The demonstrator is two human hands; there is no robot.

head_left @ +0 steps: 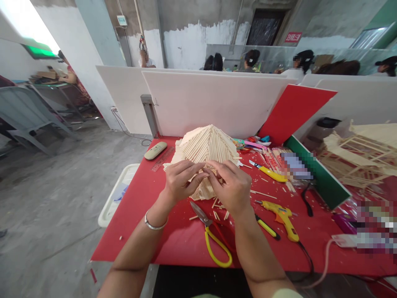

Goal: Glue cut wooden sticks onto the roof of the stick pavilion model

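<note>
Your left hand (180,181) and right hand (233,185) are pinched, on what I can't tell, and pushing too hard could crack the stick roof (208,144).

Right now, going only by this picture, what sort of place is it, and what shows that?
Probably a craft workshop: a glue gun and scissors lie near a model made of sticks, and other people are beyond the white board.
</note>
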